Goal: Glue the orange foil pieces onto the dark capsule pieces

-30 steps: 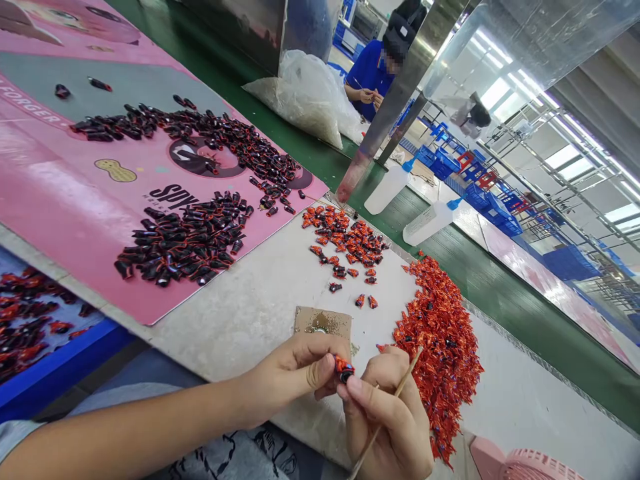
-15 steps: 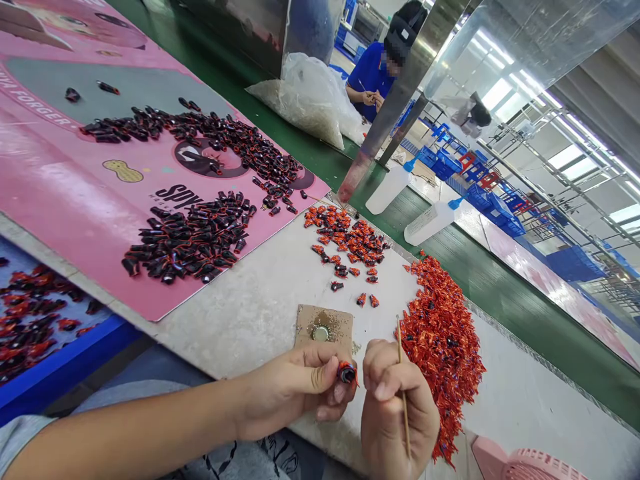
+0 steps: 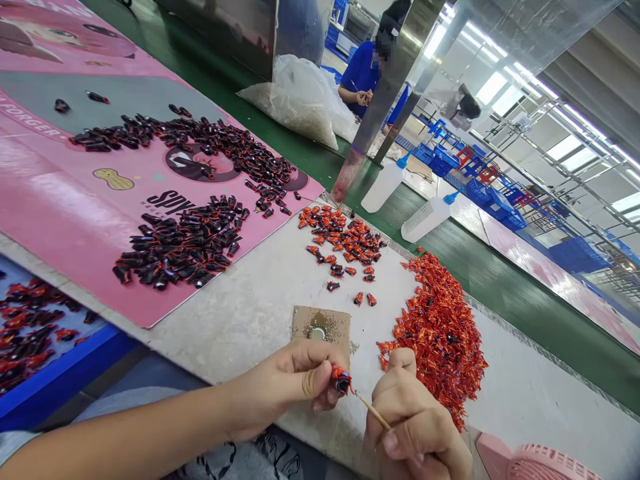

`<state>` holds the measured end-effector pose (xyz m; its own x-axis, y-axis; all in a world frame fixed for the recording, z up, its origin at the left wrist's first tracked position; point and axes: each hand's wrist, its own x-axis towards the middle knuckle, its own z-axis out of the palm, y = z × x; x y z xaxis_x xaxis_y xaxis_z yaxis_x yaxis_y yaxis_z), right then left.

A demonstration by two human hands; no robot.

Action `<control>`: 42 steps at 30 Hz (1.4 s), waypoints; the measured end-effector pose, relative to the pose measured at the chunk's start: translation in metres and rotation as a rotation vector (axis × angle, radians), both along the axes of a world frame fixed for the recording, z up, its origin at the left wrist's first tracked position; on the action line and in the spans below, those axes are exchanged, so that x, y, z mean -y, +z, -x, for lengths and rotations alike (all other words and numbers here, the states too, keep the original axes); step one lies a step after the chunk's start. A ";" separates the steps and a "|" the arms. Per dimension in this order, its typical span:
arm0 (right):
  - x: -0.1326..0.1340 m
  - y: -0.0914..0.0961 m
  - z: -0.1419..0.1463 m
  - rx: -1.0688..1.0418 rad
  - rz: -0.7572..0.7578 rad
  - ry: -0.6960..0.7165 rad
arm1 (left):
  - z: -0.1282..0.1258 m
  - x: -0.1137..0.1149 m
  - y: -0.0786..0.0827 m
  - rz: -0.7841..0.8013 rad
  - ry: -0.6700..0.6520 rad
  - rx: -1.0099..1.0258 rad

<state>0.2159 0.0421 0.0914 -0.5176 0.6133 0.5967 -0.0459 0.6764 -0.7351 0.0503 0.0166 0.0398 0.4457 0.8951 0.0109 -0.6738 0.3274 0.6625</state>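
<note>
My left hand (image 3: 295,387) pinches a small red and black piece (image 3: 342,380) between thumb and fingers, low over the white board's front edge. My right hand (image 3: 417,433) is closed around a thin wooden stick (image 3: 373,412), whose tip points at the piece and touches or nearly touches it. Right of my hands lies a heap of red-orange pieces (image 3: 440,333). Just behind my left hand sits a small cardboard square (image 3: 333,323) with a round metal bit (image 3: 317,333) on it.
Several red and black pieces (image 3: 345,243) lie further back on the white board (image 3: 255,307). Dark pieces (image 3: 185,243) are piled on a pink printed sheet (image 3: 60,207). Two squeeze bottles (image 3: 427,219), a plastic bag (image 3: 300,100) and another person (image 3: 363,73) are beyond. A pink fan (image 3: 535,463) sits bottom right.
My right hand has dropped lower and turned, swinging the stick from upright to pointing left at the piece. My left hand still pinches the piece in about the same place.
</note>
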 end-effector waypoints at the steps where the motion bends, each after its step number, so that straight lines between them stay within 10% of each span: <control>1: 0.000 0.001 -0.001 0.019 -0.015 0.007 | 0.001 0.000 0.000 -0.033 0.022 -0.056; 12: 0.002 -0.018 0.012 -0.125 -0.025 -0.270 | 0.014 -0.005 0.011 -0.543 0.404 -0.484; 25: -0.003 -0.011 0.019 0.109 0.260 -0.191 | 0.032 0.001 0.004 -1.149 0.910 -1.275; 34: -0.005 -0.021 0.022 0.168 0.230 -0.242 | 0.030 -0.003 -0.003 -1.281 1.052 -1.447; 42: 0.000 -0.026 0.027 0.261 -0.186 -0.500 | 0.033 -0.013 -0.010 -1.103 0.905 -1.216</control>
<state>0.1887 0.0422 0.0655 -0.3373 0.7179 0.6091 0.4779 0.6879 -0.5462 0.0176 0.0301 0.0296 0.1096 0.6463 0.7552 0.5645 -0.6658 0.4879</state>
